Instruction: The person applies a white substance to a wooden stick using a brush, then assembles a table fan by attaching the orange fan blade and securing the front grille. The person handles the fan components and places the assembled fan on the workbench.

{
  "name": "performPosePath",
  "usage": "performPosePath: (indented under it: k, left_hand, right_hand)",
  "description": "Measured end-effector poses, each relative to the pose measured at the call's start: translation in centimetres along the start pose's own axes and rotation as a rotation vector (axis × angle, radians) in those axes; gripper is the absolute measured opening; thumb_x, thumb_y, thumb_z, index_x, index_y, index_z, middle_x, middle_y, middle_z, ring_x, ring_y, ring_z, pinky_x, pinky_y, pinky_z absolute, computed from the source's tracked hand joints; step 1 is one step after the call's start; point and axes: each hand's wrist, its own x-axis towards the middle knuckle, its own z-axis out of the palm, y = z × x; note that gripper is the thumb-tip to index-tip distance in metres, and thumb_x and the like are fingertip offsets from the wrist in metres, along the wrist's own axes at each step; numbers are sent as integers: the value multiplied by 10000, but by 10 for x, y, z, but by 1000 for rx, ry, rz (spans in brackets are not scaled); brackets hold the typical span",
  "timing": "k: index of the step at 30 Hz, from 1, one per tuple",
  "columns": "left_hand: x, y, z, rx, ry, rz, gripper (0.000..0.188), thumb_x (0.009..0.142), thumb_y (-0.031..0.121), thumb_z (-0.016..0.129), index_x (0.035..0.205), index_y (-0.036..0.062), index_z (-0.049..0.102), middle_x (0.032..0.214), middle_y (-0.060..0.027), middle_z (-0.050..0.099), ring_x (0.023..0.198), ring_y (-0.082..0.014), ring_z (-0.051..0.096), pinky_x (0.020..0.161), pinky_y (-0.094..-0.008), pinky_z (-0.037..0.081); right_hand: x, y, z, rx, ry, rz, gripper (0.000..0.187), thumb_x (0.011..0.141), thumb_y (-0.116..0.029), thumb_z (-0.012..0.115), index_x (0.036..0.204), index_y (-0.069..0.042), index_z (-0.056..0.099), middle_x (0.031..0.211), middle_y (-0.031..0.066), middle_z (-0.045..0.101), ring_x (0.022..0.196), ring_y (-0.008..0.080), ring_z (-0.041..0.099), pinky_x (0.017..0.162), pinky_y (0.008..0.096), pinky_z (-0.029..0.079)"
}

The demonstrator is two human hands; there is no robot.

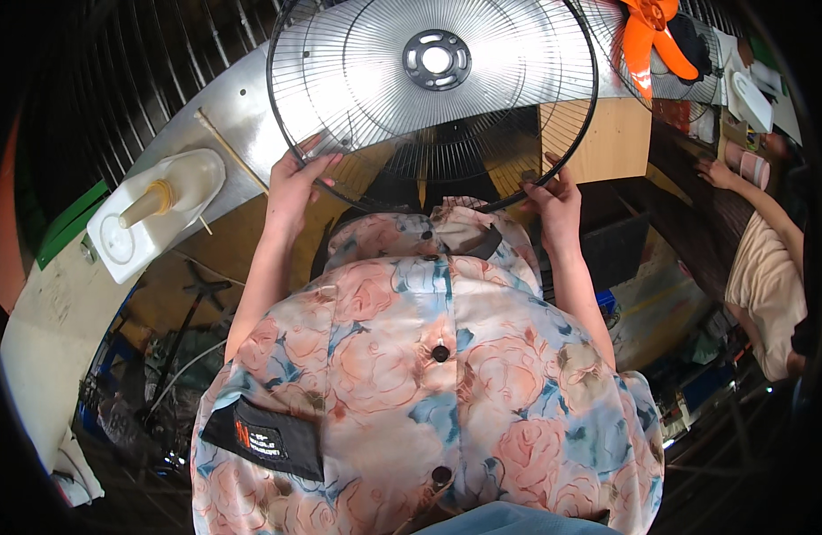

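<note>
Shiny metal desk point(244, 111) up front, and from my remote seat I've got the round black wire fan guard point(438, 85) reaching over its near edge! Left hand point(292, 185), at the guard's lower-left rim: fingers nearly closed, pinching it. Right hand point(558, 203), lower-right rim: fingers curled, gripping too. Right of the guard, orange fan blades point(643, 45); left, an open white plastic tray point(115, 239).

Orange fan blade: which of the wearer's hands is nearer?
Right. The right hand is at the right rim of the fan cover, below and left of the orange fan blade; the left hand is farther off, at the left rim.
</note>
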Motion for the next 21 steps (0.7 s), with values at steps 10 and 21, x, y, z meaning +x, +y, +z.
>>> performPosePath:
  k: [10, 21]
  left_hand:
    - [-7, 7, -2, -219, -50, 37, 791, 941, 59, 644, 1600, 138, 213, 1287, -192, 656, 978, -218, 706, 789, -333, 565]
    - [-20, -13, 27, -387, -10, -38, 593, 965, 12, 584, 1518, 95, 387, 1311, -184, 645, 1075, -232, 688, 869, -313, 554]
  right_hand:
    - [16, -9, 9, 104, -61, 16, 559, 897, 56, 630, 1418, -52, 458, 982, 85, 715, 839, 123, 682, 619, 225, 554]
    - [20, -8, 8, 109, -66, 49, 563, 925, 7, 662, 1444, -54, 453, 961, 34, 680, 865, 114, 659, 715, 249, 574]
